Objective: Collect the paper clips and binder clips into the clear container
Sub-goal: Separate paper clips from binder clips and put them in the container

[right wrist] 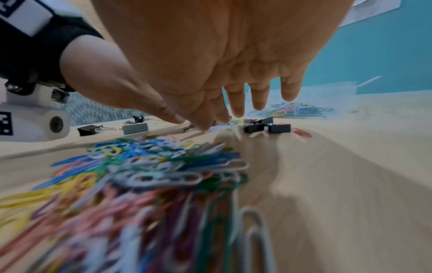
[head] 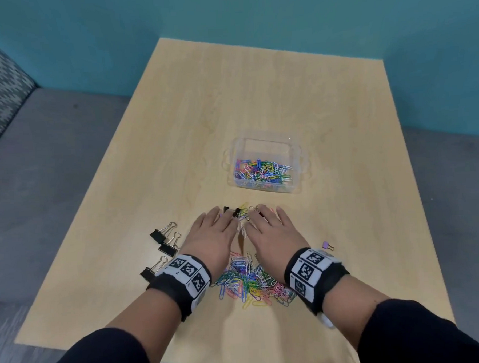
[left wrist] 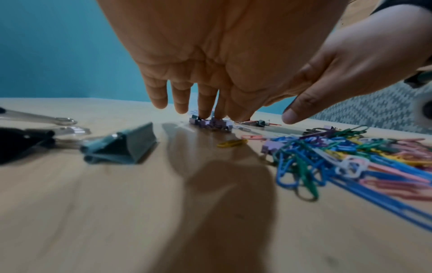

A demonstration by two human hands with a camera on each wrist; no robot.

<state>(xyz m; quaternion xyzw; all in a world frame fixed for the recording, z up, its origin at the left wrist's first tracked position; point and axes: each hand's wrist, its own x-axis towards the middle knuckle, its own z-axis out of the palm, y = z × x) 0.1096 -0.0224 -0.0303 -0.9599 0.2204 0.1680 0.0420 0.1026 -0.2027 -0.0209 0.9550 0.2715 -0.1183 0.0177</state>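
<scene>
Dark sleeves fill the bottom of the head view, and above them both wrists wear black bands with square-patterned markers. Between the wrists, low in the centre of the frame, lies the loose heap of coloured paper clips [head: 249, 283] on the desk [head: 325, 99]. Left hand [head: 213, 235] and right hand [head: 271, 232] lie side by side, palm down, just above that heap, fingers straight and spread, gripping nothing. Fingertips [left wrist: 207, 112] of the left hand press down on some small lilac binder clips [left wrist: 210, 123], as the left wrist view shows. At the tips of both hands sit two small black binder clips [head: 231, 211] among a few more paper clips. Three large black binder clips [head: 164, 245] rest to the left of the left hand, apart from it. One tiny lilac clip [head: 327, 245] lies just right of the right wrist. Higher up, right of centre, the clear container [head: 264, 141] stands with coloured paper clips already inside, well apart from the hands.
</scene>
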